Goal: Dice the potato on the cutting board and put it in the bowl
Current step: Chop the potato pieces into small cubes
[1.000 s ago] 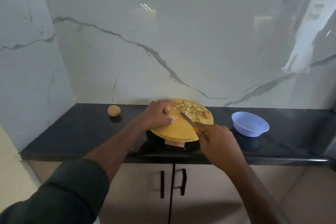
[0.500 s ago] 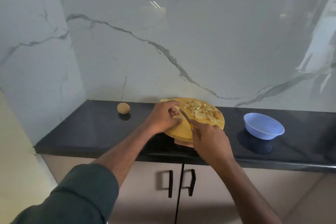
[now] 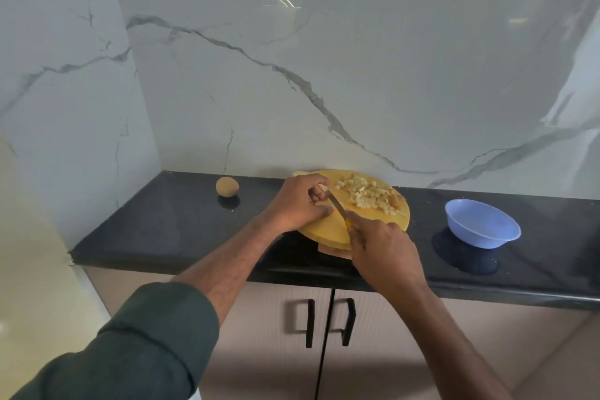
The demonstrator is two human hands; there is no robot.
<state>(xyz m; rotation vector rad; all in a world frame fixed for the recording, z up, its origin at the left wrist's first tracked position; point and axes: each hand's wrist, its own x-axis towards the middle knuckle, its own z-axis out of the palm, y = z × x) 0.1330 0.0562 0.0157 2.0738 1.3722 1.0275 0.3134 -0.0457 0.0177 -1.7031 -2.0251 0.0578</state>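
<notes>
Dicing on the board (image 3: 328, 227)
Unchanged: left hand (image 3: 297, 204) pins potato (image 3: 321, 203); right hand (image 3: 383, 247) grips knife (image 3: 337, 208); bowl (image 3: 482, 224) stands clear rightward.

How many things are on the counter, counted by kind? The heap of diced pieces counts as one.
Whole potato: 1
Cutting board: 1
Heap of diced potato: 1
Knife: 1
Bowl: 1
Total: 5
</notes>
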